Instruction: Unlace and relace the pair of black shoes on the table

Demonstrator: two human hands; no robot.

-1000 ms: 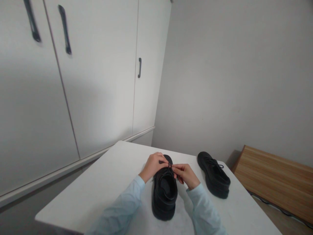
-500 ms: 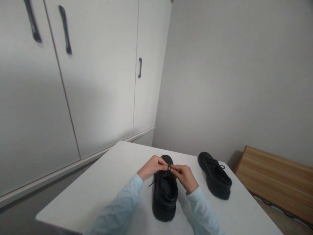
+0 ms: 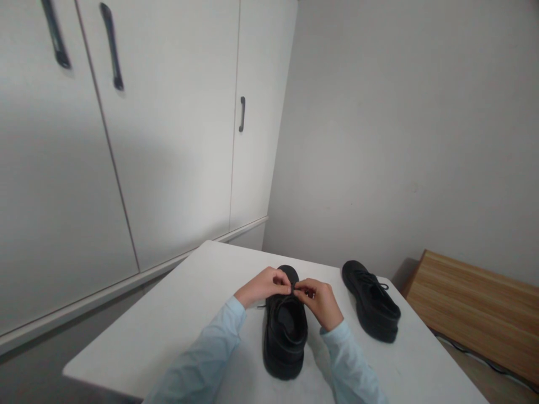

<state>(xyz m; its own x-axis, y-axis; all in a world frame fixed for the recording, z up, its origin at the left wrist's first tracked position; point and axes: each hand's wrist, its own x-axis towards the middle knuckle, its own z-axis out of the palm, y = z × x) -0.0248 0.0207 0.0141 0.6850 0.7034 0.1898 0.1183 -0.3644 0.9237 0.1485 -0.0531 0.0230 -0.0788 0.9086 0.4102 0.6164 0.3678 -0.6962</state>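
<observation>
A black lace-up shoe point(image 3: 285, 350) stands upright on the white table, its heel toward me and its toe pointing away. Over its lacing, my left hand point(image 3: 269, 282) pinches a dark shoelace between thumb and fingers. My right hand point(image 3: 318, 297) pinches the lace from the other side, its fingertips almost meeting those of the left. Exactly how the lace runs between the fingertips is too small to make out. One lace end sticks out to the left of the shoe, below my left hand.
The matching black shoe point(image 3: 373, 306) sits at the table's right edge, its lace tied in a bow. The white table point(image 3: 177, 331) stands near white cabinets point(image 3: 181, 140) with dark handles. A wood-grain board point(image 3: 475, 308) lies to the right, with a cable point(image 3: 475, 356) along its lower edge.
My fingertips have shifted slightly, and the small gap between them has changed shape. The loose lace end on the left now lies flatter. Both shoes stay in place.
</observation>
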